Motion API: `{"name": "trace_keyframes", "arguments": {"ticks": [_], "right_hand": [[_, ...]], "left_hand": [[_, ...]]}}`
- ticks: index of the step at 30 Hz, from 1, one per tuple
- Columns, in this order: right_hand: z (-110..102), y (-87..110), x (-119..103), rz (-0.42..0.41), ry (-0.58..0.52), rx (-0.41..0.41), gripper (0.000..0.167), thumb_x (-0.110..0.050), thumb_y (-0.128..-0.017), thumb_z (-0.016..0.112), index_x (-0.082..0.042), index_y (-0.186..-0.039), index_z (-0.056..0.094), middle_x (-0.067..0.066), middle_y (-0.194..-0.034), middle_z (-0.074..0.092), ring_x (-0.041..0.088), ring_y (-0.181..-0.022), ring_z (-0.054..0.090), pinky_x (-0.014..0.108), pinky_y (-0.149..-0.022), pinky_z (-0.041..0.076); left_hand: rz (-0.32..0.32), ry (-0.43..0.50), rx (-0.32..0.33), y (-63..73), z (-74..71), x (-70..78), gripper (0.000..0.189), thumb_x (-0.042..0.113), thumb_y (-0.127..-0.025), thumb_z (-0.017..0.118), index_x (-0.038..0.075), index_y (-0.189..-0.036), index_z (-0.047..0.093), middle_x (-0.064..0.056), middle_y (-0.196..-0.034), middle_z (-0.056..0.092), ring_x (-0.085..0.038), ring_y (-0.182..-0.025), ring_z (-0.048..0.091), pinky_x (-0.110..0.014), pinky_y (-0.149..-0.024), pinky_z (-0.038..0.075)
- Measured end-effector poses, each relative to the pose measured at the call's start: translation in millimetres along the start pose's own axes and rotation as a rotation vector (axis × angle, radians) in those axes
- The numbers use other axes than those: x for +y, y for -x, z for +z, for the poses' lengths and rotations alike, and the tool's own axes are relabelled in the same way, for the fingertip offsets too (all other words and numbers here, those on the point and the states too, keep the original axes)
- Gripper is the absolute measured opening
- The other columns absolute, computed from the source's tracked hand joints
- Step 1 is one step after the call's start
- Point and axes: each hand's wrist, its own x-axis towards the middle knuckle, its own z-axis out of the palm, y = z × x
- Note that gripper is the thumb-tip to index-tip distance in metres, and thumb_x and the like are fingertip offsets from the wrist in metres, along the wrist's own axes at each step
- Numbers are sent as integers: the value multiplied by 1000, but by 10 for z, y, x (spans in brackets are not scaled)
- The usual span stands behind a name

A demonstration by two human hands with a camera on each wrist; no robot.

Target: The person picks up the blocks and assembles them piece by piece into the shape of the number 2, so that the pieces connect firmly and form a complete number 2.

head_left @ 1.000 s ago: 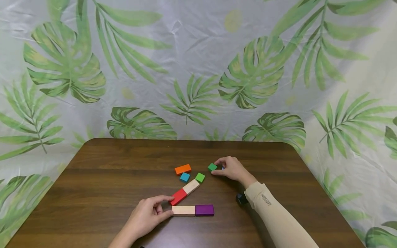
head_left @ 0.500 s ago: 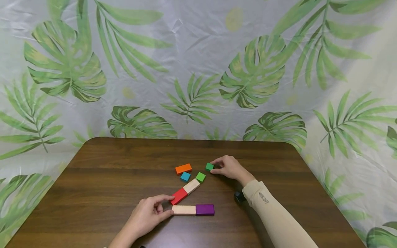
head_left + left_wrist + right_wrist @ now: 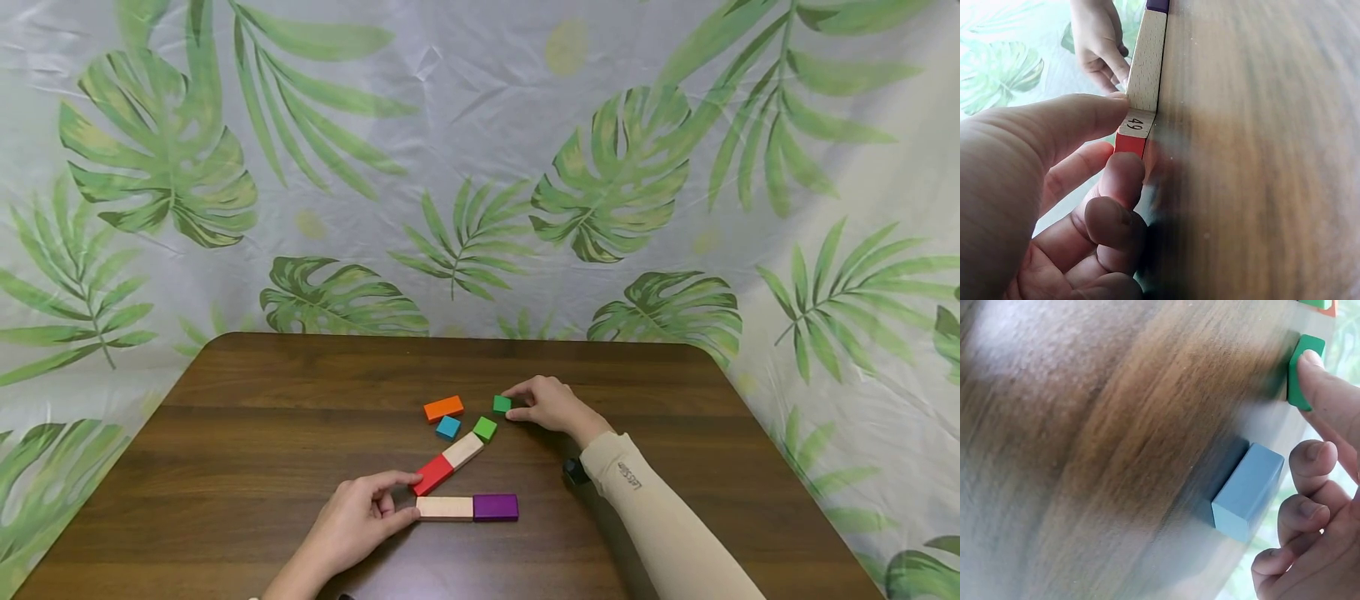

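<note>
My right hand [image 3: 555, 406] pinches a dark green block [image 3: 502, 404] between thumb and index finger, at the table's middle right of the orange block [image 3: 444, 409]. In the right wrist view, a grey-blue block [image 3: 1249, 490] lies beside its curled fingers; the hand hides that block in the head view. My left hand [image 3: 352, 521] touches two blocks at once. Its index finger is at the lower end of a red block [image 3: 432, 475], while the thumb meets the left end of a plain wooden block [image 3: 445, 509]. Digits mark that wooden block's end face in the left wrist view.
A purple block [image 3: 496, 507] continues the front row to the right. From the red block, another plain wooden block [image 3: 462, 451] and a light green block [image 3: 485, 429] run up diagonally. A blue block [image 3: 448, 427] lies by the orange one on the dark wooden table [image 3: 247, 467].
The dark green block has shifted left and turned squarer to the head view, moved by my right hand. My left hand stays on the red and wooden blocks.
</note>
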Motion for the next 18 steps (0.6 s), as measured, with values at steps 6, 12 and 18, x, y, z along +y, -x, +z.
{"name": "trace_keyframes", "arguments": {"ticks": [6,12,18], "right_hand": [[-2,4,-23,3,-5,-18,37,-29,-100,78,-18,-135,76,-5,-63,39,13,-62,32,30,-66,27],[0,-16,-39,-20,32,-37,37,-29,-101,77,-21,-137,75,-5,-60,38,12,-59,33,28,-64,27],[4,-21,-52,-40,54,-48,39,-30,-101,77,-22,-140,73,-6,-60,40,11,-58,35,28,-64,26]], "left_hand": [[2,2,-4,-2,1,-4,35,35,-86,92,32,-119,80,13,-65,58,0,-55,48,-21,-53,37],[6,2,-2,-4,-3,-10,35,36,-86,92,32,-119,80,13,-65,58,0,-55,48,-21,-53,37],[14,-2,-4,-9,-2,-15,35,36,-86,91,31,-119,80,14,-65,58,0,-54,48,-21,-53,37]]}}
